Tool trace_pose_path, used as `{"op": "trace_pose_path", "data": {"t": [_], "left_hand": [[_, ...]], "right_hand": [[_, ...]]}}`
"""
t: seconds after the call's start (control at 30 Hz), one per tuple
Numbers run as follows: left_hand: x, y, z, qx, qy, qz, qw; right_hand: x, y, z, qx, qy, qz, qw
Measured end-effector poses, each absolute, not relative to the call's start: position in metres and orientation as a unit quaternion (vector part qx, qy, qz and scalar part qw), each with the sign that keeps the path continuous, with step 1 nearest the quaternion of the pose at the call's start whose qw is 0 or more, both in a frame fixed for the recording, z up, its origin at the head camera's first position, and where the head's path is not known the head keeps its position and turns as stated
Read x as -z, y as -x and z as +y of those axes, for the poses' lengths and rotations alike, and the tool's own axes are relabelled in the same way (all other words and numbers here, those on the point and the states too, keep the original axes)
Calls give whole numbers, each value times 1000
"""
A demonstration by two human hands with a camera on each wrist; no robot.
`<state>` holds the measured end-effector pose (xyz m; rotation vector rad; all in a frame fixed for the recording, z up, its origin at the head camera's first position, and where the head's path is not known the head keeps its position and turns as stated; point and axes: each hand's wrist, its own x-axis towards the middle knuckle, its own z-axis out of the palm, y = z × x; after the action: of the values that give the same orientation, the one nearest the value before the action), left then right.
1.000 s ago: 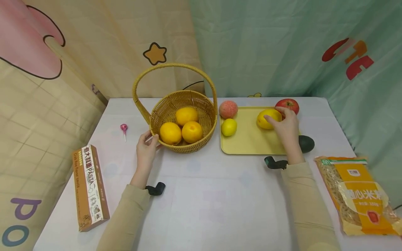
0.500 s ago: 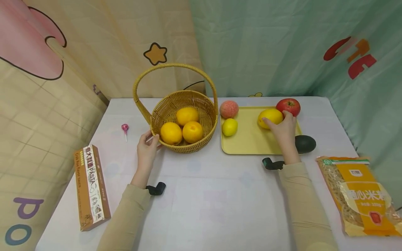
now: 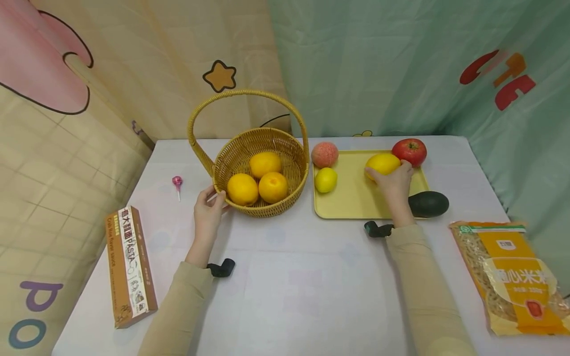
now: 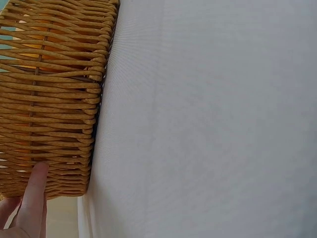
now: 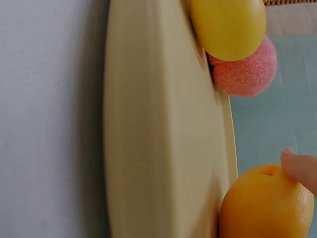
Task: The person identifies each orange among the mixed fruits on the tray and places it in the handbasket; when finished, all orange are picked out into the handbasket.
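My left hand (image 3: 208, 212) holds the near-left side of the wicker basket (image 3: 267, 211), with its thumb at the rim. In the left wrist view one finger (image 4: 33, 193) presses the woven outer wall. Inside the basket lie three orange-yellow fruits (image 3: 273, 188). My right hand (image 3: 395, 185) grips another orange-yellow oval fruit (image 3: 383, 164) at the back right of the yellow tray (image 3: 352, 210). The right wrist view shows a fingertip (image 5: 299, 168) on this fruit, beside its dimple. A lemon (image 3: 326, 180) and a pink peach (image 3: 325, 155) are at the tray's left end.
A red round fruit (image 3: 409, 152) sits at the tray's back right corner. Right of my wrist is a dark green oval fruit (image 3: 429, 204). A noodle bag (image 3: 512, 277) lies at right, a pasta box (image 3: 130, 267) and a lollipop (image 3: 177, 183) at left. Curtains border the table.
My right hand has moved slightly left and closed its fingers around the fruit, uncovering more of the red and dark green fruits. The left hand and basket have stayed in place.
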<state>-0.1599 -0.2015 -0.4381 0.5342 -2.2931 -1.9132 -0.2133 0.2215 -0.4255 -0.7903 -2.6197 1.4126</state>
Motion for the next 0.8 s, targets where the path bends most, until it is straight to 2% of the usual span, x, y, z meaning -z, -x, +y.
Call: {"op": "trace_pose_path", "data": {"t": [0.43,0.8], "left_hand": [[435,158,-201,640,-170,-748,47],[436,160,-201,635,-175,-751,48]], "right_hand": [[428,211,220,-480,268,-834,50],[407,202,213,-484,219,-844,72]]}}
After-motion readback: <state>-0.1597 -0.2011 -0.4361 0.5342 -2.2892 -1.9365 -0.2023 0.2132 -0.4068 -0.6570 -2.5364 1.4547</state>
